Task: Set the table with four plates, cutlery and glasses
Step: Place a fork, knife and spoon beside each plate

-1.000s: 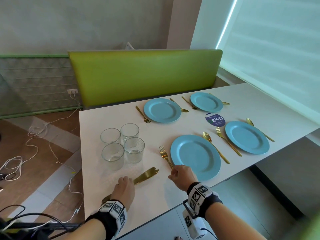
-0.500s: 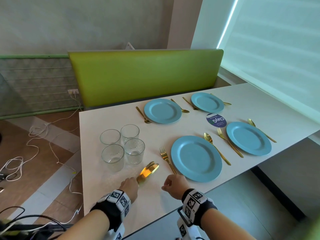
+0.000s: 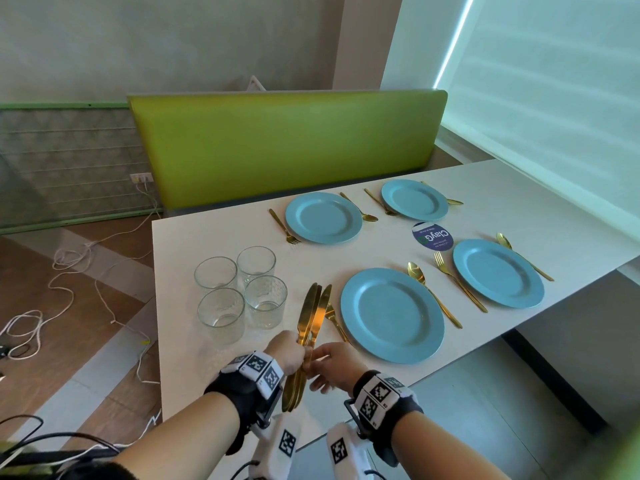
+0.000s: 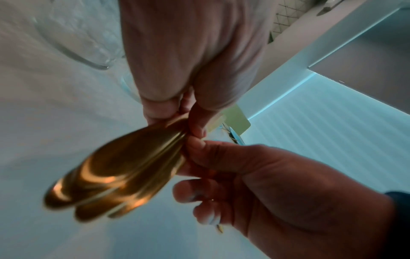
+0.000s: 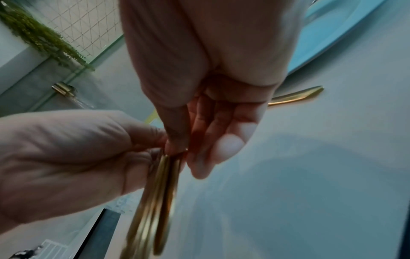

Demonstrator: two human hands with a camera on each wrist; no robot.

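Gold knives (image 3: 311,317), blue plates (image 3: 391,315), clear glasses (image 3: 221,315), white table (image 3: 221,233)

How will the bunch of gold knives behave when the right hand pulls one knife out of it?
The gold knives look polished and flat against each other, so one probably slides out easily. They look stiff and should not bend. The left hand grips only their middle, so the others may fan or slip while the right hand pinches one.

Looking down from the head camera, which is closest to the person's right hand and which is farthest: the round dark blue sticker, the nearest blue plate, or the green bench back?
From the right hand:
1. Nearest blue plate, just ahead and to the right, by the table's near edge.
2. Round dark blue sticker, mid-table between the plates.
3. Green bench back, beyond the table's far edge.
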